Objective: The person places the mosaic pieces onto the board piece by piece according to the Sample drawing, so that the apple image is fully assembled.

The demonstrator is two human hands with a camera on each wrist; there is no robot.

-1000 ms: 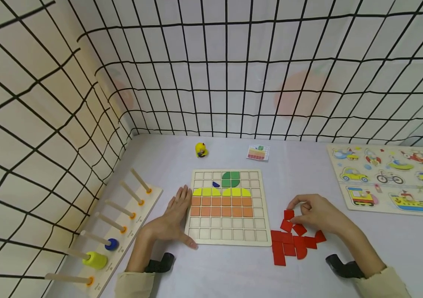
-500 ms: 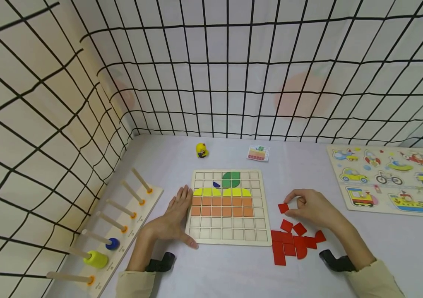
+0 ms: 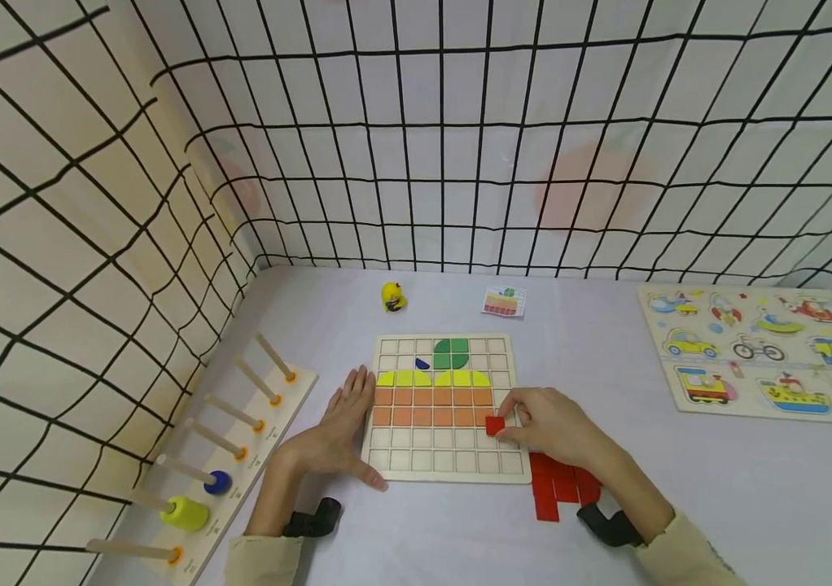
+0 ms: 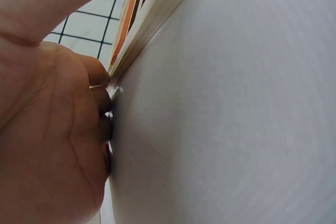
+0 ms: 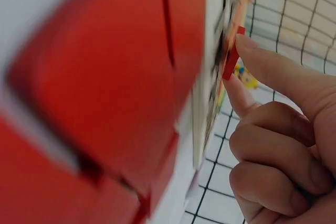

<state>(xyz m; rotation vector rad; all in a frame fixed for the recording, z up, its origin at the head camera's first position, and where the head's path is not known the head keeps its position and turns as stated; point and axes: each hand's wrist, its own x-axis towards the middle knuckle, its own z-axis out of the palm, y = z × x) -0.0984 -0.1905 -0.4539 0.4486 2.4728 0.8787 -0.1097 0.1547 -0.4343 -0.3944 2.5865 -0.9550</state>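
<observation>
My right hand (image 3: 549,421) pinches a red square tile (image 3: 494,426) between thumb and forefinger, over the right part of the grid board (image 3: 453,464). In the right wrist view the held tile (image 5: 234,55) is tilted on edge near the board's surface. Green, yellow, orange and one dark blue piece lie in the board's upper and middle cells. Along the board's left edge rests my left hand (image 3: 335,431), fingers extended and thumb spread near the lower left corner. Loose red tiles (image 3: 549,488) lie beside the board's lower right corner, some hidden under my right arm.
To the left stands a peg board (image 3: 229,480) with upright pegs, blue and yellow-green rings. Behind the grid board sit a yellow toy duck (image 3: 393,297) and a small pattern card (image 3: 504,302). A vehicle puzzle board (image 3: 760,354) lies at right; black netting (image 3: 441,179) encloses the table.
My right hand has lifted a red square tile from the loose pile and carried it left over the grid board. The left hand stays at the board's left edge.
</observation>
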